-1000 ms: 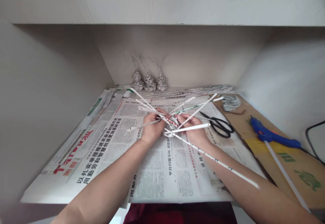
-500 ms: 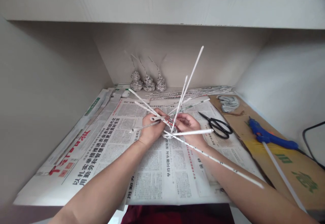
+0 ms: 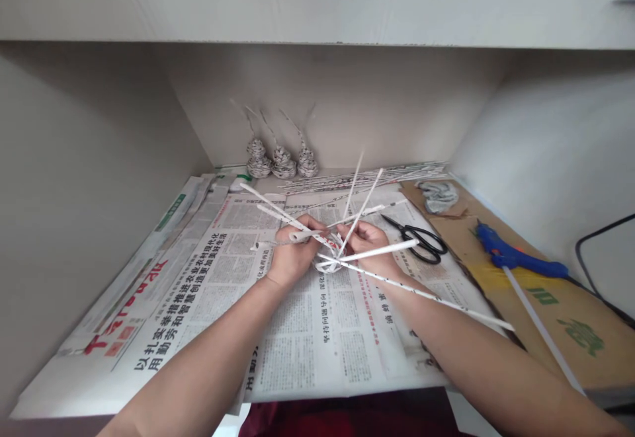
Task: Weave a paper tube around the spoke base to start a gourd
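Observation:
Between my hands, over the newspaper (image 3: 297,331), is a small round weave of rolled paper tubes (image 3: 328,265), with several tubes sticking out in all directions. My left hand (image 3: 296,252) has its fingers closed on the weave's left side and on tube ends there. On the far right side, my right hand (image 3: 370,242) pinches a paper tube by the rim. One long speckled tube (image 3: 426,291) runs out to the right over my right forearm. My fingertips partly hide the far side of the weave.
Three gourd-shaped woven paper pieces (image 3: 284,164) stand at the back beside a pile of paper tubes (image 3: 367,178). To the right lie black scissors (image 3: 424,244), a blue glue gun (image 3: 520,258) on cardboard (image 3: 550,331), and a crumpled grey cloth (image 3: 437,198).
The weave has turned and tilted slightly in my hands. The tall upright tube now leans lower, and the long right tube's end is higher. The whole view has shifted a little.

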Available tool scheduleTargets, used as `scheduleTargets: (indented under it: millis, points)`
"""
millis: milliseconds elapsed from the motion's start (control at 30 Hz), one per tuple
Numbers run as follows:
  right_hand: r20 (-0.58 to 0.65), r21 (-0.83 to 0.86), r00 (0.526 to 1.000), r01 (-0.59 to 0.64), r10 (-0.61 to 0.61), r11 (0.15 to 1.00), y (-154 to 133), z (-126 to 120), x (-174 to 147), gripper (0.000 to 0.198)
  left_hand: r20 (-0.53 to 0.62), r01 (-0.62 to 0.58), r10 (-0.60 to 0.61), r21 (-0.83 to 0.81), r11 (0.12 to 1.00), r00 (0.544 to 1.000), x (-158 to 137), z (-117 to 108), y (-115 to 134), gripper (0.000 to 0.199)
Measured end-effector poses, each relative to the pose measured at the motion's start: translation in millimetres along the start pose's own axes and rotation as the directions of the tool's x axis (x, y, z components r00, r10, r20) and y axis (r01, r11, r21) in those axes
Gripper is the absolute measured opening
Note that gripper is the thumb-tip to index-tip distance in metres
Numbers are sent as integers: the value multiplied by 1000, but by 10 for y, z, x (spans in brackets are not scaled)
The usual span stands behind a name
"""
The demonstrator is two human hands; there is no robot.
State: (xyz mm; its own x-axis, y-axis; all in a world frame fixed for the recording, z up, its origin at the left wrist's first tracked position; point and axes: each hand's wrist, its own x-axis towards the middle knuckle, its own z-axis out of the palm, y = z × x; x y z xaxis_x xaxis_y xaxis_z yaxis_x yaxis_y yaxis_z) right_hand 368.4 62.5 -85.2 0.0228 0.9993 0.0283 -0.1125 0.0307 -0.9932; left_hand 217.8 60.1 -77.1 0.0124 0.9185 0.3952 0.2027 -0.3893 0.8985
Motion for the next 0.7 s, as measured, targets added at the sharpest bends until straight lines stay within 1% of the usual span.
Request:
scheduleTargets:
  millis: [100,167,233,300,400,533,633,700]
  points:
    - [10,-53,999,43,-42,998,-7,-14,0,29,14,2,-2,26,1000,1000,-3,-9,-6,7]
    - [-10,-80,997,76,-77,994,-19,-6,-5,30,13,5,-5,22,1000,1000,-5,-12,-6,6]
    - [-52,-76,991,119,-123,990,-36,9,-10,32,5,11,-11,35,999,1000,-7,-12,0,6]
    - [-123,-22,982,142,-143,990,-57,22,-10,35,6,25,-25,61,998,1000,-9,-11,9,7]
    - [-204,60,976,90,-76,994,-94,39,-8,35,20,56,-58,57,997,998,-12,-4,12,8]
    - [-199,45,980,-13,22,999,-123,57,-10,29,-21,93,-94,-60,994,995,-4,20,-10,8]
    - [-208,30,978,-24,30,999,-120,62,-14,25,-36,88,-93,-138,987,995,7,42,-39,9]
    - [-208,39,978,-15,23,999,-113,56,-16,25,-31,80,-86,-158,984,996,15,47,-61,8]
